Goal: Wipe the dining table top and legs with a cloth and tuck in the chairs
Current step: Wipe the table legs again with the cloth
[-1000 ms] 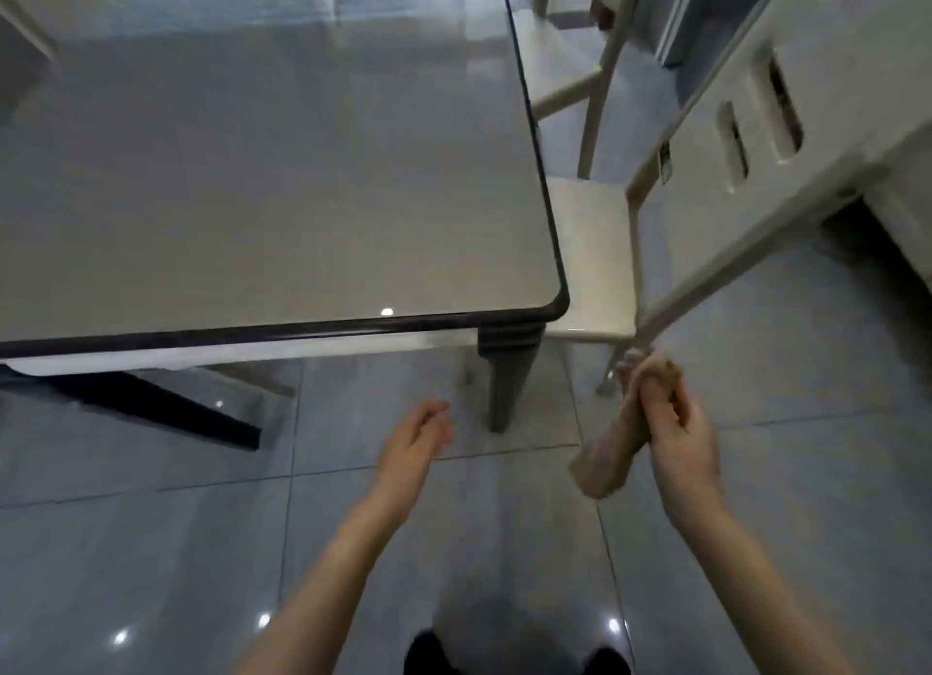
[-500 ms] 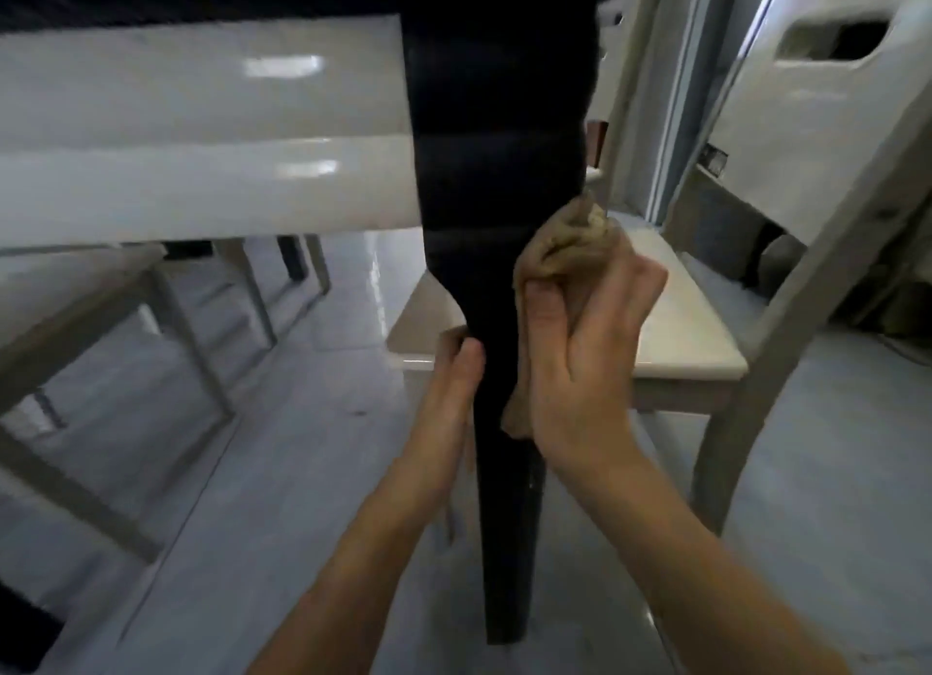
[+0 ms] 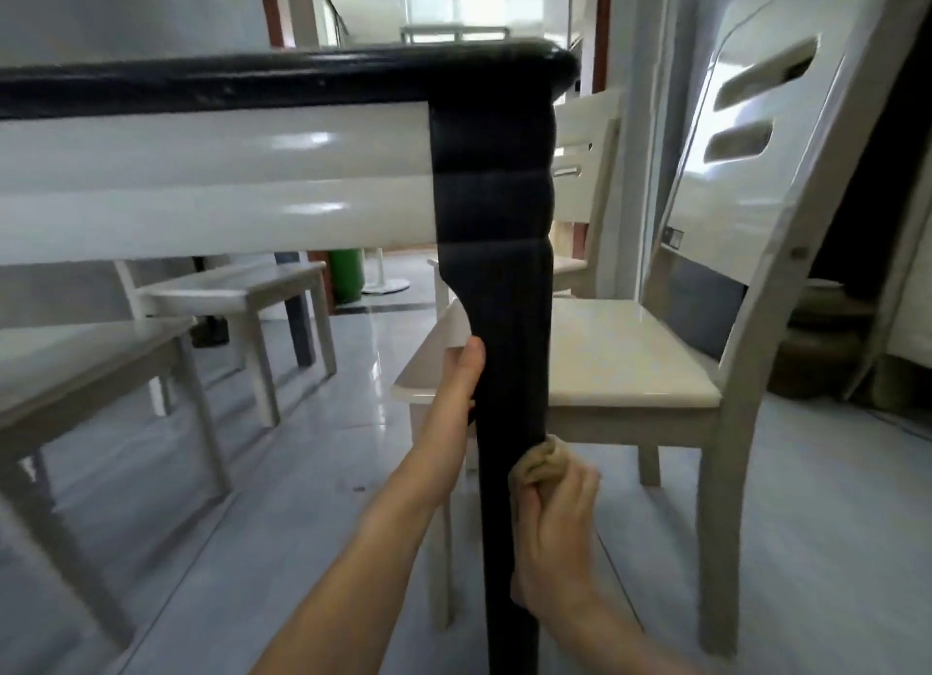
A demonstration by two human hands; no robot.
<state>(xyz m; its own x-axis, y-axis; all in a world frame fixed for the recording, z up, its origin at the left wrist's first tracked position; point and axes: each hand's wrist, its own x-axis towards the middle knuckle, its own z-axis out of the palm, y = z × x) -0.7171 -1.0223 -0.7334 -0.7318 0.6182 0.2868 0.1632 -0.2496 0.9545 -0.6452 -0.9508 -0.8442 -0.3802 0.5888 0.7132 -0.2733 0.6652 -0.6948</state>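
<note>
While the view was taken from low down, level with the table's apron, the dark table leg point(image 3: 497, 321) was seen upright in the middle, running from the black-edged table top point(image 3: 252, 81) toward the floor. The tan cloth point(image 3: 542, 460) was bunched in the right hand point(image 3: 552, 538), whose fingers were closed tightly around it, and it was pressed against the leg's right side — low on the leg, just above the knuckles. The left hand point(image 3: 461, 397) was laid against the leg's left edge, higher up, with the thumb pointing upward; its fingers were hidden behind the leg. A cream chair point(image 3: 630, 366) was seen just behind the leg — its seat facing the table.
</note>
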